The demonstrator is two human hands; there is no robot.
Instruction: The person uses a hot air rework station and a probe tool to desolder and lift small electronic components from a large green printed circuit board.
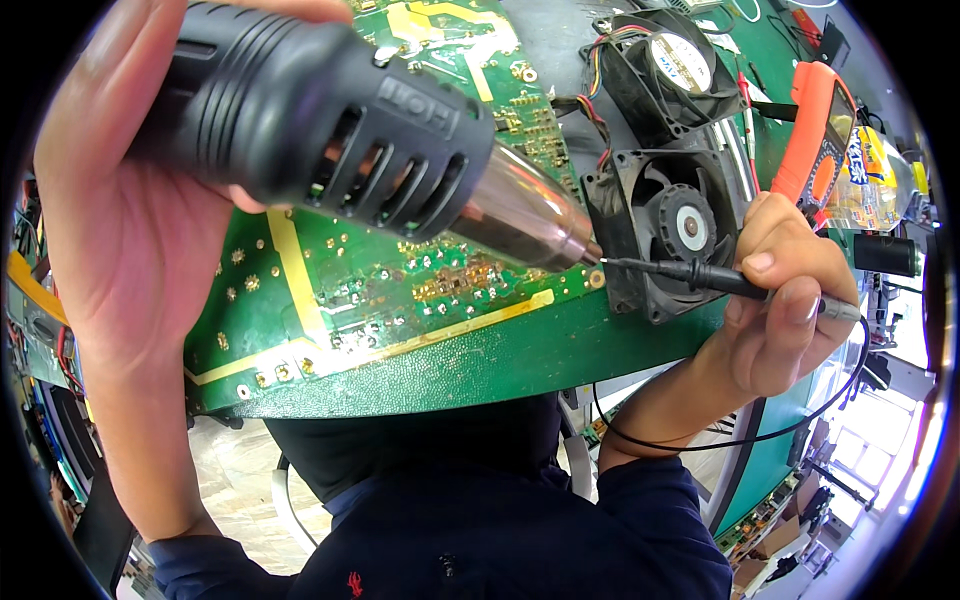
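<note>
Green circuit board (400, 300) as landmark, lying flat on a green desk (560, 345), gold traces and many small solder points across its face.

Left of the board: left hand (120, 220), wrapped around the rear of a black heat gun (330, 130), fingers closed on the grip. Above the board: vented black barrel, then a shiny metal nozzle (525, 215) slanting down to the board's right edge, tip just over a gold pad near the corner.

At that same corner: thin black probe (690, 272), its metal point touching or nearly touching the spot under the nozzle. Right of the board: right hand (780, 300), pinched around the probe like a pen, black lead looping below the wrist.

Just right of the board, behind the probe: two black cooling fans (675, 215), one beyond the other. Farther right: orange multimeter (815, 135).

Progress, as a judgement: heating and prodding one joint under way; no part seen lifted free, so that joint's rework looks unfinished.
</note>
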